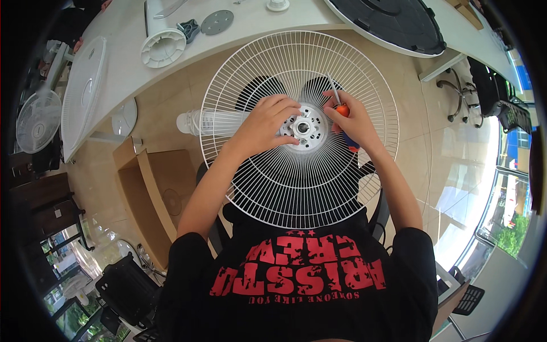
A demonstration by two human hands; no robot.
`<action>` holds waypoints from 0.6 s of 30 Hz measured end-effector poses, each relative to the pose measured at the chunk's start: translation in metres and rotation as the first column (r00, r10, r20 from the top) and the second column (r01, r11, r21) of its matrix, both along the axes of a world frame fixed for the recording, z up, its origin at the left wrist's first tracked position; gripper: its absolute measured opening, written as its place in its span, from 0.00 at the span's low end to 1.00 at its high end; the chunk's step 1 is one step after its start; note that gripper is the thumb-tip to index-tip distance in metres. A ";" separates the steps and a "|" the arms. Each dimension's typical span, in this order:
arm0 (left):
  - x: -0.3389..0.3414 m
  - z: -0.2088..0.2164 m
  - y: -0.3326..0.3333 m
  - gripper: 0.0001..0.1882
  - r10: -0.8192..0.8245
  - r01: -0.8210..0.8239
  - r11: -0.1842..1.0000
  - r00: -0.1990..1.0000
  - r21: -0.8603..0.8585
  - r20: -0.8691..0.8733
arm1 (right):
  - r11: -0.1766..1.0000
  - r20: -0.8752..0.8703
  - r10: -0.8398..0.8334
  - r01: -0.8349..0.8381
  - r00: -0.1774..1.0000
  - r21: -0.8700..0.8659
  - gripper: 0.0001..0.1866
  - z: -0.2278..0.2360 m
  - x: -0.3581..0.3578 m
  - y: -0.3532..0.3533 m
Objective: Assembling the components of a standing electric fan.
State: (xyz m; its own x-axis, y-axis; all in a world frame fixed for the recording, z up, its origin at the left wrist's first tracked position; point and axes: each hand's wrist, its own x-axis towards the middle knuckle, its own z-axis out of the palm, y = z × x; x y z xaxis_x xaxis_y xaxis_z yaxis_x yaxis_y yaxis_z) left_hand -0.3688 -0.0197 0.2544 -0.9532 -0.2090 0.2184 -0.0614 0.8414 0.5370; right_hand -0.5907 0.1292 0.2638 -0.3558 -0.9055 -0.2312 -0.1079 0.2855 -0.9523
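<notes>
A round white wire fan grille (302, 194) lies across my lap, with a white hub plate (303, 127) at its centre. My left hand (266, 124) rests at the hub's left side, thumb and fingers spread apart with their tips on or just above it. On the right, my right hand (356, 121) is closed around a screwdriver (342, 109) with an orange and dark handle. Its metal shaft points up and away from me, clear of the hub. Through the wires at left shows a white cylindrical fan part (219, 122).
Ahead stands a white table (128, 62) bearing a white tubular part (163, 48), a grey disc (217, 22) and a dark star-shaped knob (188, 28). A large black round base (393, 23) overhangs its edge. An open cardboard box (149, 188) sits on the floor at left.
</notes>
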 end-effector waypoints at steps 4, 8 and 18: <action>-0.001 0.001 -0.002 0.34 -0.006 0.006 1.000 1.000 0.002 0.021 | 0.981 -0.362 -0.028 -0.044 0.932 -0.188 0.21 -0.010 0.004 -0.002; -0.003 0.000 -0.001 0.33 -0.011 0.011 1.000 1.000 -0.018 0.024 | 0.974 -0.750 -0.109 -0.079 0.653 -0.211 0.24 -0.002 0.006 -0.001; -0.001 -0.001 -0.002 0.38 -0.001 0.002 0.999 1.000 0.040 -0.012 | 0.850 -0.826 0.231 -0.520 0.514 -0.085 0.30 0.008 0.012 0.005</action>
State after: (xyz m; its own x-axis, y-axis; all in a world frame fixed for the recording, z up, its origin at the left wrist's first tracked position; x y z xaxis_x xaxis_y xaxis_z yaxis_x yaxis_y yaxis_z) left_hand -0.3695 -0.0215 0.2532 -0.9509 -0.2163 0.2216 -0.0533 0.8193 0.5709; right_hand -0.5783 0.1340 0.2717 0.1301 -0.9613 0.2426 -0.8538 -0.2331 -0.4656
